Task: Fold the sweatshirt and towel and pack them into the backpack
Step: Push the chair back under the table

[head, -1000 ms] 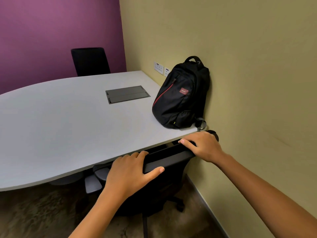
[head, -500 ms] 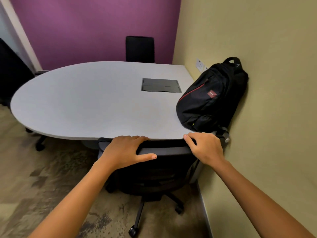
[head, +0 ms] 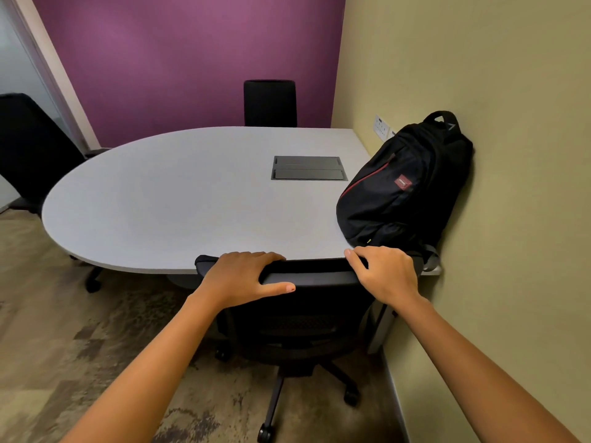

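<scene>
The grey bench (head: 179, 199) fills the middle. An office chair (head: 307, 334) sits tucked at its near edge, six o'clock. The black backpack (head: 403, 193) stands on the bench at three o'clock, leaning on the wall (head: 518, 148). Left hand (head: 243, 279) and right hand (head: 383, 273) each have their grip curled over the chair's top rail.

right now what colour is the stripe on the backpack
Red, a thin curved line down the front of the black backpack, seen in the head view.
</scene>
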Demonstrator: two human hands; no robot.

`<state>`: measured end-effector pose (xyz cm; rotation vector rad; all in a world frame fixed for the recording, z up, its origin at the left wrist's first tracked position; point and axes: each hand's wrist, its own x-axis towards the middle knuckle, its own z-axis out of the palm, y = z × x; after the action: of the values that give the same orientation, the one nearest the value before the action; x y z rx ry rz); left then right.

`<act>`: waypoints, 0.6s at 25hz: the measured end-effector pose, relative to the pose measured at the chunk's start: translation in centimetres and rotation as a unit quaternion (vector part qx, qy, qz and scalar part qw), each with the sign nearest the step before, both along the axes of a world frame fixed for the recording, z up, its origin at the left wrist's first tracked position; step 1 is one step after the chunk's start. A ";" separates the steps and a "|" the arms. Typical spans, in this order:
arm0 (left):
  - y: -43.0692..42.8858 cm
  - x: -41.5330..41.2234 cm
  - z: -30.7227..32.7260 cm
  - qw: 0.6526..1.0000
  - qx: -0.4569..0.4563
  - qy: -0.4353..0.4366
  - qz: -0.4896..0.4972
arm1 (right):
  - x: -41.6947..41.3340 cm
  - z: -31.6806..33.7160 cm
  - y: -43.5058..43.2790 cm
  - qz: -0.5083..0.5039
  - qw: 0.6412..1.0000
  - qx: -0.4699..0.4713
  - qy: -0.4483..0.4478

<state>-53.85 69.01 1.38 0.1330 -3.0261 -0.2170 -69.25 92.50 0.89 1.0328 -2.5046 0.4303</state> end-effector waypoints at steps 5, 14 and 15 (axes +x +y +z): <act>-0.9 -2.7 -0.3 1.000 0.003 0.000 0.005 | -2.5 -0.2 -1.0 -0.010 1.000 0.007 -0.009; -1.2 -8.0 -0.7 1.000 0.004 0.022 -0.005 | -8.3 -0.5 -1.6 -0.030 0.998 0.039 -0.046; -1.3 -8.3 -0.6 1.000 0.006 0.023 -0.006 | -8.6 -0.4 -1.6 -0.031 0.998 0.040 -0.046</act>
<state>-62.16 67.75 0.76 0.1096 -2.9805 -0.2366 -77.84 90.89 0.46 0.9812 -2.6475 0.3707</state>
